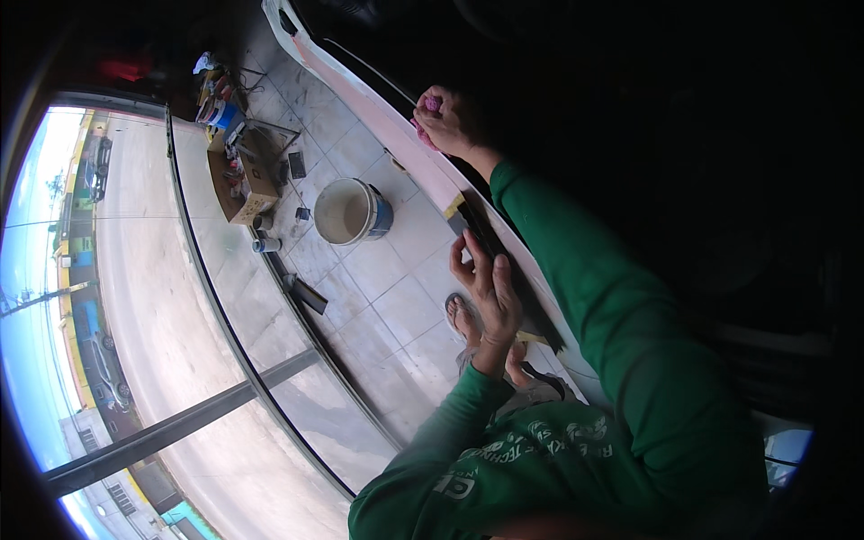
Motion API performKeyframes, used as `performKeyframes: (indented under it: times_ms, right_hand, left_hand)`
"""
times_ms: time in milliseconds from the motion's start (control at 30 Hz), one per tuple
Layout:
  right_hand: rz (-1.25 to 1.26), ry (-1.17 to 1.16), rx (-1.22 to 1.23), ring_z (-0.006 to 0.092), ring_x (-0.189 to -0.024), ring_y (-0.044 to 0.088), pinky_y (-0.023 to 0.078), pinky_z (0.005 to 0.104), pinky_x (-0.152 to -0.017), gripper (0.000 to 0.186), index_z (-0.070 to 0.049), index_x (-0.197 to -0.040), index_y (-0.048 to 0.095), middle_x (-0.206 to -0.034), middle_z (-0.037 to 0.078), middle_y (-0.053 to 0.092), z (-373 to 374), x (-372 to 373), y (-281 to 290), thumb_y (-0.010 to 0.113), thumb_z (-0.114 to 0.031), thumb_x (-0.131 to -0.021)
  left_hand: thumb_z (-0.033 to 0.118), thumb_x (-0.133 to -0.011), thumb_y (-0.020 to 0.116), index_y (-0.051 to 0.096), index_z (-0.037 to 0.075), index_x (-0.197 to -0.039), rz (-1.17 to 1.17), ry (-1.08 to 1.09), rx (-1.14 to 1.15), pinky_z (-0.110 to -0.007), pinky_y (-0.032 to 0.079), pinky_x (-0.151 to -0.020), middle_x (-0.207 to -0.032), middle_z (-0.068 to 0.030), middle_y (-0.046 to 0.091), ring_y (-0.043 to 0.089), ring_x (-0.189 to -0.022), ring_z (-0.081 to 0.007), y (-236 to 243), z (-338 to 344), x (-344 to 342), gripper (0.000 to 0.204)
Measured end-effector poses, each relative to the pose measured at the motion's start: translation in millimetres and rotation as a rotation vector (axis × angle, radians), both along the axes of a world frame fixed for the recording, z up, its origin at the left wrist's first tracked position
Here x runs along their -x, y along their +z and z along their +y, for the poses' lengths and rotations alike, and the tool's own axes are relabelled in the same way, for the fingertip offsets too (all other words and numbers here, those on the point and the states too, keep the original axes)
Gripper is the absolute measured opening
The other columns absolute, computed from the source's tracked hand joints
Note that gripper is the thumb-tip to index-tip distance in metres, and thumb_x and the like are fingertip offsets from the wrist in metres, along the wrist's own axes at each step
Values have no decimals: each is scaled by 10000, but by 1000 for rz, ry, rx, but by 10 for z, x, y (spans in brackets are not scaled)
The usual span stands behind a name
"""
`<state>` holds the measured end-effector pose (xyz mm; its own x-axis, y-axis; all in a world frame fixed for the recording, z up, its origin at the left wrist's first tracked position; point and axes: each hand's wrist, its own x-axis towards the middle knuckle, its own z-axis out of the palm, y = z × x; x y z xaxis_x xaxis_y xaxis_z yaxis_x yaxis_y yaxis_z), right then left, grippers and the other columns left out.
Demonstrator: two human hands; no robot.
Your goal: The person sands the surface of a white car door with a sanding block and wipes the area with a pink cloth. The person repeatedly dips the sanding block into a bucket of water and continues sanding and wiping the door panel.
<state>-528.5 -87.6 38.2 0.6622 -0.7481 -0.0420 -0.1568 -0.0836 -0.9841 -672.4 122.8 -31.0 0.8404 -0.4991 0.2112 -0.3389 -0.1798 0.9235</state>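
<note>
- 2 hands in view, both the wearer's, 2 green sleeves (576, 261)
- R hand (453, 123): clenched round 1 pink cloth (434, 104), cloth bunched, bits poking out of the fist; fist at panel's upper edge
- cloth pos: in R fist, upper ctr, farther up the panel than L hand
- L hand (490, 301): empty-looking, fingers loosely spread & part bent, thumb apart; tips right by the black strip, can't tell if touching
- 1 long panel (378, 121), pale pink w/ whitish edge, runs diag. from top ctr to lower ctr
- 1 black strip (538, 317) on panel, partly behind L hand, w/ 2 yellow patches (454, 205), 1 nr each end
- 1 bucket (382, 218), upright on tiles (382, 292), blue/white outside, pale inside, left of panel & well apart from both hands
- 1 carton (259, 186), open top, mixed stuff inside (too small to count)
- 2 cans (267, 245) just below carton, side by side
- 3 dark items on floor: 1 flat slab (297, 165) nr carton, 1 small lump (303, 214) btwn cans & bucket, 1 tray-like pc (309, 295) lower down
- 2 feet (458, 317) below L hand, 1 flip-flop clear, other foot part hidden
- outside glass: min. 2 vehicles (108, 369), 1 dark, 1 silvery; far right mostly too dark to read
</note>
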Motion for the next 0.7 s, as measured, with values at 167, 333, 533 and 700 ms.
performKeyframes:
  times_ms: [167, 333, 533, 700]
  right_hand:
    - [-94, 0, 451, 197, -713, 712, 587, 342, -680, 114, -80, -928, 691, -822, 80, 714, 373, -416, -91, 745, -180, -936]
    - [-35, -63, 350, 284, -843, 720, 580, 390, -755, 154, -89, -953, 680, -913, 130, 715, -169, -226, -384, 743, -221, -904]
    - [-70, 17, 506, 251, -793, 688, 571, 371, -730, 188, -77, -918, 659, -872, 99, 687, 45, -171, -204, 795, -203, -889]
    - [76, 113, 643, 215, -776, 665, 560, 351, -696, 319, -81, -905, 653, -836, 75, 662, 126, -44, 82, 868, -313, -863]
  left_hand:
    - [293, -1088, 471, 520, -24, -1498, -343, 106, -89, -440, 380, -1117, -1341, -288, 564, 437, -1297, -384, -261, -412, -3109, 520]
    - [305, -1087, 532, 445, 7, -1568, -48, 53, 190, -405, 376, -1153, -1515, -245, 417, 431, -1382, -355, -474, -872, -2048, 573]
    - [214, -1055, 532, 385, -7, -1598, -11, -17, 94, -470, 279, -1220, -1574, -262, 322, 302, -1499, -415, -173, 212, -7, 604]
    - [302, -1074, 497, 416, -15, -1577, -246, 105, 67, -429, 347, -1144, -1479, -249, 399, 382, -1346, -379, -483, -728, -2668, 600]
